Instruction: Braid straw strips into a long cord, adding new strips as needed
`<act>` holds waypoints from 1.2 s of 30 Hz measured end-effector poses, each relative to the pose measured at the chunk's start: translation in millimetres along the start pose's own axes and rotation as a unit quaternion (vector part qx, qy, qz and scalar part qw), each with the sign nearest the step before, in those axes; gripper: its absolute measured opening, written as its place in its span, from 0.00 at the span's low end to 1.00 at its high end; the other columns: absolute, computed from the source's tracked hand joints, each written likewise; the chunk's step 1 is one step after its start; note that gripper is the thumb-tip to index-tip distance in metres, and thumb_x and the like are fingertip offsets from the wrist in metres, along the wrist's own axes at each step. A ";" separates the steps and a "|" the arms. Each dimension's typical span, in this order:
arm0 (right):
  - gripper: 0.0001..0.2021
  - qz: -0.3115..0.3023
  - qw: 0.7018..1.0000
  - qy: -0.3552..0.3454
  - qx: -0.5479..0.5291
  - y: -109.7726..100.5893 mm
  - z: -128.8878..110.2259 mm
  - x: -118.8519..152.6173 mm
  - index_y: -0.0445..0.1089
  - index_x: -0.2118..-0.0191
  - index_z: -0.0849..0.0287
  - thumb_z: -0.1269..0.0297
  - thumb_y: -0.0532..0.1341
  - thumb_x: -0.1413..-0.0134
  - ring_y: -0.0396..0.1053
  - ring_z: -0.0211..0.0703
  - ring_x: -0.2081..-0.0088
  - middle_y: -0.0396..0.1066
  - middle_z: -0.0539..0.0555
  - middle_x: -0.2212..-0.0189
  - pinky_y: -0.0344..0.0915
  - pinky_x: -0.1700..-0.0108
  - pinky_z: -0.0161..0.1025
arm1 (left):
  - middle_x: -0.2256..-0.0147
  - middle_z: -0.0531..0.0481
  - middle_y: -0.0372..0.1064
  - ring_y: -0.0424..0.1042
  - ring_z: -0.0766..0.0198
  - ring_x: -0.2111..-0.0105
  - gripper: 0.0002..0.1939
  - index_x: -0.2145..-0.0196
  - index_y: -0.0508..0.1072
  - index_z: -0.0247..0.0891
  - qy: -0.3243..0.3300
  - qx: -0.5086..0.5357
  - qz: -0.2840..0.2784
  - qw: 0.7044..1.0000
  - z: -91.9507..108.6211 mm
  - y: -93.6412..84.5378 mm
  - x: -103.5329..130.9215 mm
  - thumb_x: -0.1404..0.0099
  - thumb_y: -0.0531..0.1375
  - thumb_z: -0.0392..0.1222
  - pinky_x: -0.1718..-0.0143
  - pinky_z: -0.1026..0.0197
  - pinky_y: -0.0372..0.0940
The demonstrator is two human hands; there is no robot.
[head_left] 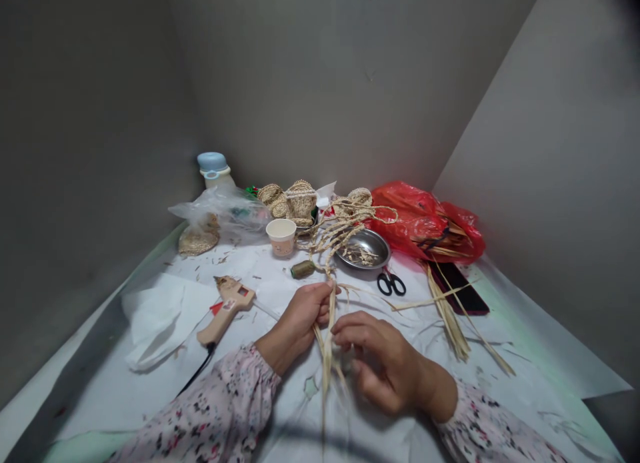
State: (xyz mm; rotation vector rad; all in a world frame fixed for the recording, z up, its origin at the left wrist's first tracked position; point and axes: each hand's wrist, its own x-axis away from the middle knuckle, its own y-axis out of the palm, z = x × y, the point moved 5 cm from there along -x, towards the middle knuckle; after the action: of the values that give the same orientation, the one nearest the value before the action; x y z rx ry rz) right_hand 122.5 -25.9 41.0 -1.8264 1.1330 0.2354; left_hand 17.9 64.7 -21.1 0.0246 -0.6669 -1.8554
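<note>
My left hand (309, 313) is closed around the top of some pale straw strands (327, 346), where a braided straw cord (327, 257) begins. The loose strands hang down from its fingers toward me. Just to the right, my right hand (377, 363) has its fingers bent and apart, with the fingertips beside the strands; the thumb is lower and separate. Beyond my left hand, the cord runs back to a looped pile of braid. A dark green spool (303, 269) lies left of the cord.
A glue gun (227, 309) lies left, near crumpled white paper (155, 319). Farther back are a paper cup (281, 237), a metal dish (377, 249), black scissors (391, 284) and a red plastic bag (410, 216). Straw bundles (450, 316) and a dark phone (463, 289) lie right.
</note>
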 end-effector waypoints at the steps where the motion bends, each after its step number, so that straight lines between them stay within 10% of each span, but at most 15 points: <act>1: 0.20 0.038 0.999 0.010 0.007 -3.9 3.4 -1.0 0.62 0.51 0.56 0.74 0.54 0.52 0.69 0.44 0.59 0.68 0.58 0.57 0.68 0.62 0.39 | 0.85 0.64 0.44 0.38 0.77 0.85 0.14 0.76 0.67 0.33 -0.001 -0.001 -0.001 1.000 0.1 0.3 0.1 0.47 0.64 0.47 0.84 0.69 0.35; 5: 0.07 0.164 0.969 0.162 0.091 -14.8 30.8 -9.6 0.67 0.60 0.59 0.68 0.55 0.44 0.65 0.38 0.72 0.67 0.53 0.69 0.64 0.69 0.35 | 0.84 0.63 0.45 0.39 0.77 0.84 0.11 0.76 0.67 0.33 -0.003 -0.012 -0.008 1.000 -0.1 2.1 0.8 0.47 0.63 0.44 0.83 0.69 0.35; 10: 0.09 0.162 0.936 0.293 0.105 -11.5 57.8 -24.9 0.71 0.62 0.62 0.63 0.59 0.46 0.66 0.38 0.73 0.71 0.53 0.69 0.63 0.68 0.35 | 0.84 0.63 0.44 0.40 0.76 0.84 0.14 0.79 0.62 0.36 0.022 -0.036 0.000 0.999 -0.6 2.4 0.8 0.47 0.62 0.44 0.83 0.68 0.36; 22: 0.09 0.200 0.905 0.376 -0.016 -5.7 82.9 -8.3 0.73 0.64 0.61 0.65 0.58 0.51 0.67 0.40 0.74 0.74 0.52 0.73 0.64 0.72 0.35 | 0.84 0.61 0.47 0.43 0.73 0.84 0.15 0.77 0.64 0.36 0.063 -0.121 0.008 0.991 -0.5 4.0 3.9 0.44 0.60 0.49 0.81 0.65 0.38; 36: 0.08 0.280 0.886 0.358 0.097 -0.7 68.9 -7.1 0.70 0.64 0.59 0.64 0.59 0.50 0.65 0.38 0.78 0.72 0.50 0.75 0.62 0.73 0.34 | 0.84 0.60 0.48 0.44 0.71 0.83 0.13 0.78 0.67 0.36 0.090 -0.159 0.019 0.983 1.0 4.8 5.1 0.43 0.59 0.47 0.80 0.65 0.40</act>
State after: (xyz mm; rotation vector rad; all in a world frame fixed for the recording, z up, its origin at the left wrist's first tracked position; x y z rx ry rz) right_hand 139.3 32.8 8.4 -1.3803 2.1155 -0.2522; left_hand 19.7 59.6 -16.6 -0.0289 -0.2397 -1.8768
